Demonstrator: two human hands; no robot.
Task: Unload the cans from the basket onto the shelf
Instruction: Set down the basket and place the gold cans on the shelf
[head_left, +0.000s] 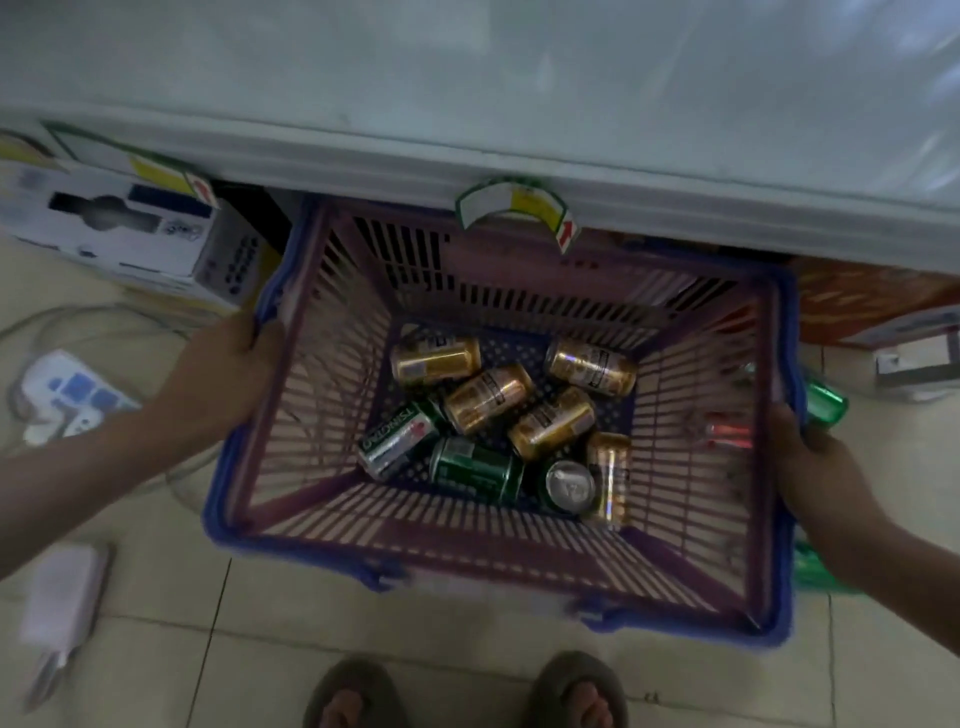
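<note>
- The left hand (236, 358) reaches in from the lower left with the forearm angled up and rightward; its fingers curl over the blue rim on the left side of the basket (498, 564) and grasp it.
- The right hand (813, 467) comes in from the lower right, fingers wrapped over the basket's right rim, gripping it the same way.
- Between the two hands, on the basket floor, lie the cans (498, 415): several gold ones on their sides, a dark green can (475, 467) and one can standing on end (570, 486) with its silver top showing.
- A silver and green can (397, 439), nearer the left hand, reads "TSINGTAO"; print on the gold cans is too blurred to read.
- Beyond both hands, the pale shelf edge (675, 182) carries a curled price label (511, 205) with a red arrow.
- Just outside the right hand, a green can (826, 402) lies on the tiled floor (415, 613).
- Left of the left hand sit a white power strip (72, 389) and a printed white box (119, 223).
- Two sandalled feet (467, 696) stand below the basket.
</note>
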